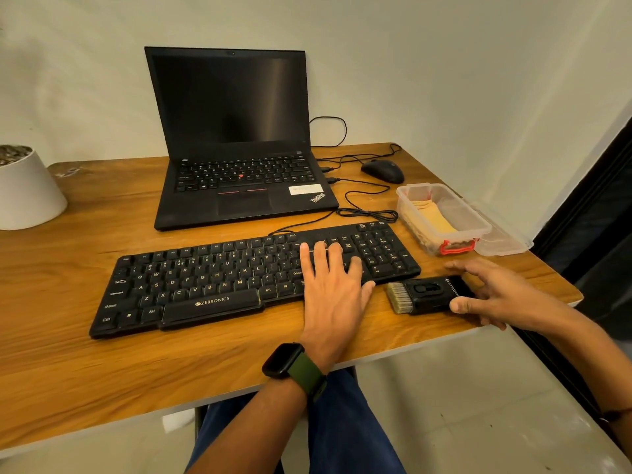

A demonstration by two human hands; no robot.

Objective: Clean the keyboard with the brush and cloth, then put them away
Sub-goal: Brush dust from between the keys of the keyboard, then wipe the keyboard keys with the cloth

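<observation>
A black Zebronics keyboard point(205, 282) lies across the wooden table point(102, 371). My left hand point(331, 285), with a watch on its wrist, rests flat on the keys left of the number pad, fingers straight. Just right of the keyboard's near corner lies a black brush point(427, 294), its pale bristles pointing left. My right hand point(496, 295) spans the brush's handle end: the thumb touches the near corner and the fingers stretch over the far side, not closed round it. A yellow cloth point(434, 217) lies folded inside a clear plastic box point(478, 230).
An open black laptop point(232, 131) stands behind the keyboard, with cables and a black mouse point(383, 171) to its right. The box's clear lid point(506, 244) lies by the table's right edge. A white pot point(24, 189) stands at the far left.
</observation>
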